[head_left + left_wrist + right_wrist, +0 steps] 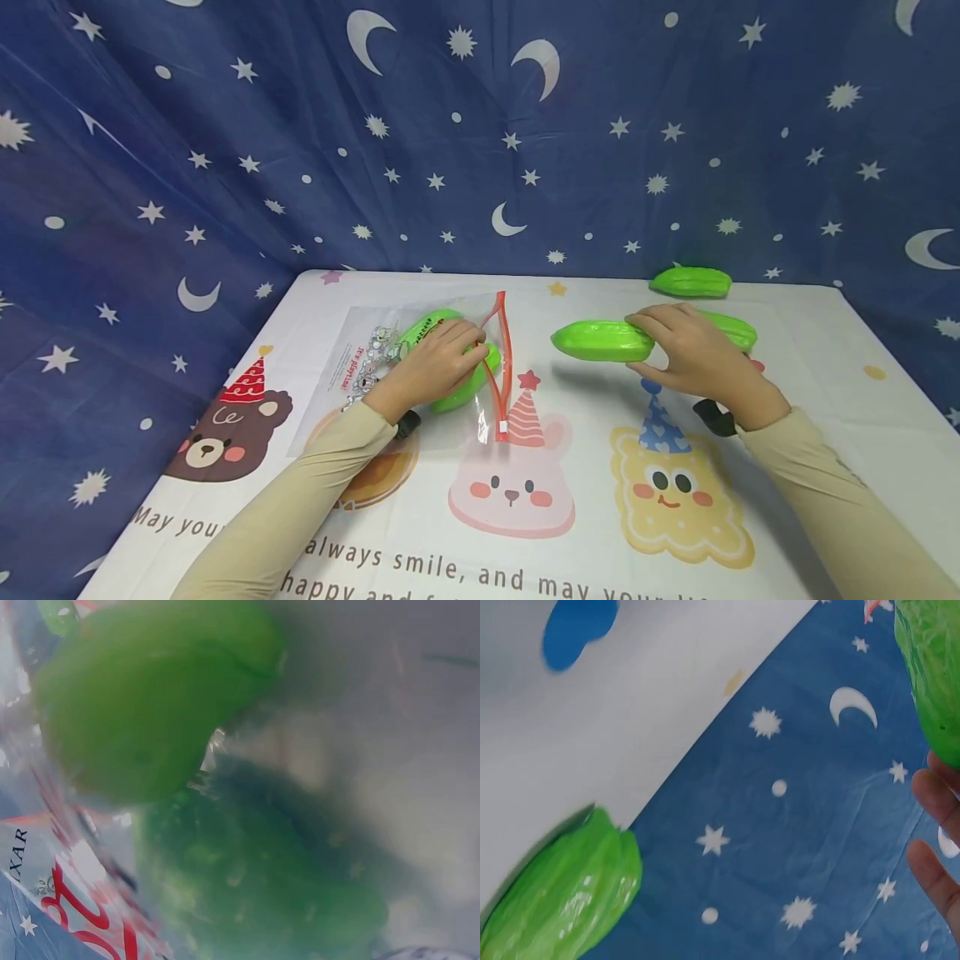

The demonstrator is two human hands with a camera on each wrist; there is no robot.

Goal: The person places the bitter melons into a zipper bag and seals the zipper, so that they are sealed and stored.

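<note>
My left hand [442, 367] lies over a clear zip bag [405, 433] and pinches the red zip edge of its mouth, which gapes to the right. Inside are two bright green pieces [468, 392], seen blurred through the plastic in the left wrist view, one green piece [150, 697] above the other. My right hand [686, 350] grips a long, shiny, ridged green cucumber-shaped piece [600, 341] by its right end, raised over the table with its tip pointing at the bag. In the right wrist view only fingertips [934, 791] and part of that piece show.
Two more ridged green pieces lie at the back right: one green piece [692, 282] at the far edge, another green piece [731, 332] partly behind my right hand. The white table cover [600, 500] bears cartoon prints. A blue starry curtain [420, 200] hangs behind.
</note>
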